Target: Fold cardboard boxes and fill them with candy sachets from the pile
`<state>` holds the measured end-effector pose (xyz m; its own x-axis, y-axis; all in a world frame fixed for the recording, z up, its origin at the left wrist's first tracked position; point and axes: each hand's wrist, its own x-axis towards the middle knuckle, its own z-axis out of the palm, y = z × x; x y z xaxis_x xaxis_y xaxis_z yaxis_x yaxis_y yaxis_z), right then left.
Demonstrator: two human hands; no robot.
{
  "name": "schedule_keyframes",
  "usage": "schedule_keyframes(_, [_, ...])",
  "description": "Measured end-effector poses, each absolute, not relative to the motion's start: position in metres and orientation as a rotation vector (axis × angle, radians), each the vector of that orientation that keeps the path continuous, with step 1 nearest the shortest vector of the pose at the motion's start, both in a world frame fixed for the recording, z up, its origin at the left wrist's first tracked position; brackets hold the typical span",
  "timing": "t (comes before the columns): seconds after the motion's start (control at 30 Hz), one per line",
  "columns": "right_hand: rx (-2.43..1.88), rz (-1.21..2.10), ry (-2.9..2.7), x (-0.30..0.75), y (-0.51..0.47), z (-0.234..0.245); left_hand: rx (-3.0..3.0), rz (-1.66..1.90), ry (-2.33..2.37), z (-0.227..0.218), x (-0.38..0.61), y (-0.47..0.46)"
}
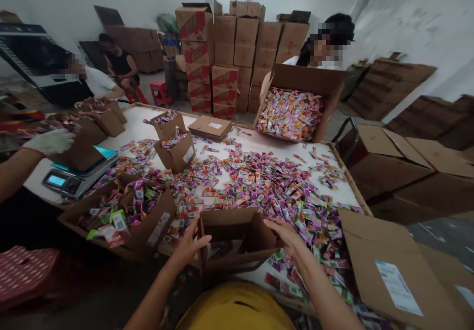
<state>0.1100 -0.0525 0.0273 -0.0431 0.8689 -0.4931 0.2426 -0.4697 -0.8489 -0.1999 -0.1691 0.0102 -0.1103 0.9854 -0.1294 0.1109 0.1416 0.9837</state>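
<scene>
An open cardboard box (237, 263) stands upright at the table's near edge, directly in front of me. Its inside is mostly dark; a few wrappers show at the bottom. My left hand (191, 245) grips its left wall, with the thumb towards the near side. On the opposite side, the fingers of my right hand (285, 233) hold the right wall near the rim. Small, shiny purple, red and green packets (255, 179) lie heaped just beyond the box. To the left sits a larger carton (150, 228) filled with similar packets.
A gloved hand (52, 142) of a co-worker is by a box on a digital scale (76, 177). Across the table a person tilts a large carton (307, 73) of packets. Flat cardboard (374, 241) lies right; small filled boxes (176, 154) and folded cardboard (210, 127) stand farther back.
</scene>
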Motion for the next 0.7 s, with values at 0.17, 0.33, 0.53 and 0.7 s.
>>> schedule_keyframes(0.17, [-1.936, 1.436, -1.542, 0.109, -0.049, 0.013, 1.243, 1.125, 1.657, -0.001, -0.173, -0.158])
schedule_keyframes(0.33, [-1.614, 1.310, -1.734, 0.118, -0.054, 0.035, 1.305, 1.368, 1.595, -0.018, -0.165, -0.163])
schedule_keyframes(0.53, [-1.182, 1.078, -2.603, 0.103, -0.088, 0.081, 1.517, 1.290, 1.396, -0.012, -0.195, -0.174])
schedule_keyframes(0.7, [-1.243, 1.018, -2.658, 0.087, -0.073, 0.060, 1.638, 0.933, 1.353, 0.017, -0.209, -0.163])
